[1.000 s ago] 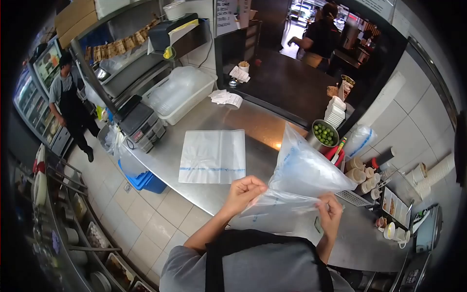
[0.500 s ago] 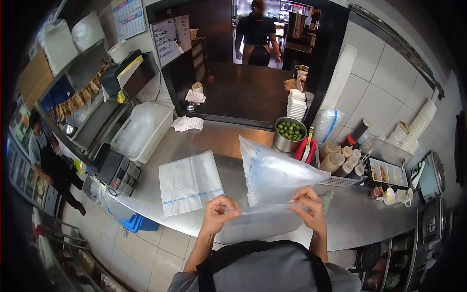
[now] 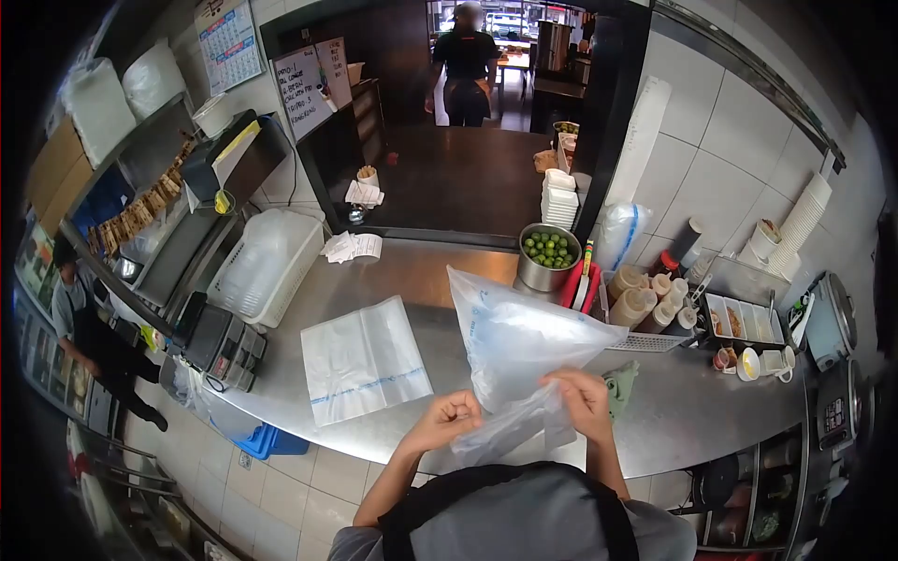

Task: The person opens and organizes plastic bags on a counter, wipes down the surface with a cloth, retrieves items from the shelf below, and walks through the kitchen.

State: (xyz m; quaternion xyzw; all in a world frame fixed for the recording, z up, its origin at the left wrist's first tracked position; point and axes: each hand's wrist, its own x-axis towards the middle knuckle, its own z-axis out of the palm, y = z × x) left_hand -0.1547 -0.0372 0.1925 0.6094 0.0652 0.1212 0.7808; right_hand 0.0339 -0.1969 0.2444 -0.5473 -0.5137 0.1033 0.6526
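In front of me on the steel counter is a translucent plastic bag [image 3: 524, 341] with blue print and whitish contents that I cannot make out. Its near end is loose and crumpled between my hands. My left hand [image 3: 438, 423] is closed, fingers curled at the left edge of this loose plastic. On the other side, my right hand [image 3: 582, 404] pinches the bag between thumb and fingers. A flat plastic bag [image 3: 365, 360] with a blue printed line lies to the left. Close to my right hand is a green cloth [image 3: 621, 388].
Green limes [image 3: 550, 249] fill a metal pot behind the bag. Sauce bottles [image 3: 645, 299] stand in a white basket at right, beside a condiment tray [image 3: 745, 320]. A white crate [image 3: 271, 266] of plastic containers stands at left. One person [image 3: 75, 318] stands left; another [image 3: 465, 65] is beyond the pass-through.
The bag's near end was stretched straight between my hands; now it is gathered and crumpled. My right hand has come inward, and my left hand slightly nearer me. The person beyond the pass-through is farther away.
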